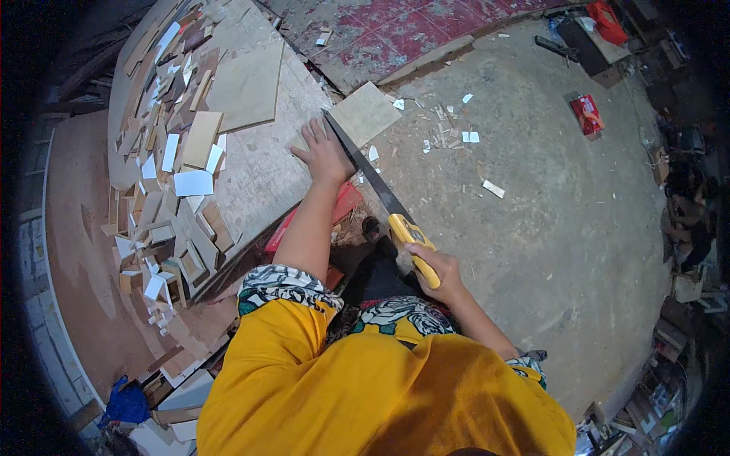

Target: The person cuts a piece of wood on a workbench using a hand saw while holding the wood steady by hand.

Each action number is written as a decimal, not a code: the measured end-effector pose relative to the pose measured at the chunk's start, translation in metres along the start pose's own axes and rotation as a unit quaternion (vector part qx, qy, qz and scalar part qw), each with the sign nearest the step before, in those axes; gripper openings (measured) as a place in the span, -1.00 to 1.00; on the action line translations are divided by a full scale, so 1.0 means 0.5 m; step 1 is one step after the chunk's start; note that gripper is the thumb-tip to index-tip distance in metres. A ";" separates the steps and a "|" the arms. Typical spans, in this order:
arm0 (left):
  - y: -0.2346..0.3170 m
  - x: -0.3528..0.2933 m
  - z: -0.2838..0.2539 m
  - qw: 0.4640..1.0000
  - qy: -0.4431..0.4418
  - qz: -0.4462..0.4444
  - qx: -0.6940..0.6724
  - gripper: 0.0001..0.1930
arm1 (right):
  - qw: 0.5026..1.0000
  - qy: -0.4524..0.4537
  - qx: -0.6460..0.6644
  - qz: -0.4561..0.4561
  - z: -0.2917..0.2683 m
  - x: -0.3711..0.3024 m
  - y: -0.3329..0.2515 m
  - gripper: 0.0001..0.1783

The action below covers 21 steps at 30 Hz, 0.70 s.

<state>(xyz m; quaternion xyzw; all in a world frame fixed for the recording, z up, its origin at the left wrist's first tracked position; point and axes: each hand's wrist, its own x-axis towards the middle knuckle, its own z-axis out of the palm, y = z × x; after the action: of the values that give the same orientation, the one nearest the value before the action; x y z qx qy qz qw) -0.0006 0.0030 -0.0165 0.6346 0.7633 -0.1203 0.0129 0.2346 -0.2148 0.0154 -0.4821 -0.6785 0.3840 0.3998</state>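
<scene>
My right hand (435, 270) is wrapped round the yellow handle of a handsaw (370, 171). The saw's dark blade slants up and to the left, its tip close to the table corner. My left hand (330, 158) lies with fingers spread on the pale wooden tabletop (262, 163) near its right edge, just left of the blade. A square piece of plywood (366, 114) sits beyond the blade, by the table corner. Whether the teeth touch the plywood cannot be made out. A larger plywood sheet (245, 85) rests on the table farther left.
Several wood and white board offcuts (194, 184) crowd the table's left side. A red strip (285, 228) shows under the table's near edge. White scraps (471, 137) and chips lie on the concrete floor (532, 251). A red packet (585, 114) lies farther right, and clutter lines the right wall.
</scene>
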 end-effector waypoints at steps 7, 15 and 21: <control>0.005 -0.012 -0.029 0.999 -0.010 0.004 -0.036 0.25 | 0.987 0.004 0.129 0.094 -0.017 -0.009 0.020 -0.42; 0.003 -0.015 -0.036 0.999 -0.014 0.004 -0.042 0.28 | 0.988 0.004 0.123 0.095 -0.033 -0.006 0.041 -0.41; -0.001 -0.008 -0.018 0.999 0.002 0.007 -0.043 0.18 | 0.998 -0.031 0.025 0.053 -0.020 -0.007 0.001 -0.43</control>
<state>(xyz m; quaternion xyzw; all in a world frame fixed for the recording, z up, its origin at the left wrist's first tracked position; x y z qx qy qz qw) 0.0008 0.0008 -0.0070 0.6392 0.7633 -0.0858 0.0392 0.2446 -0.2166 0.0183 -0.4956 -0.6541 0.4360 0.3694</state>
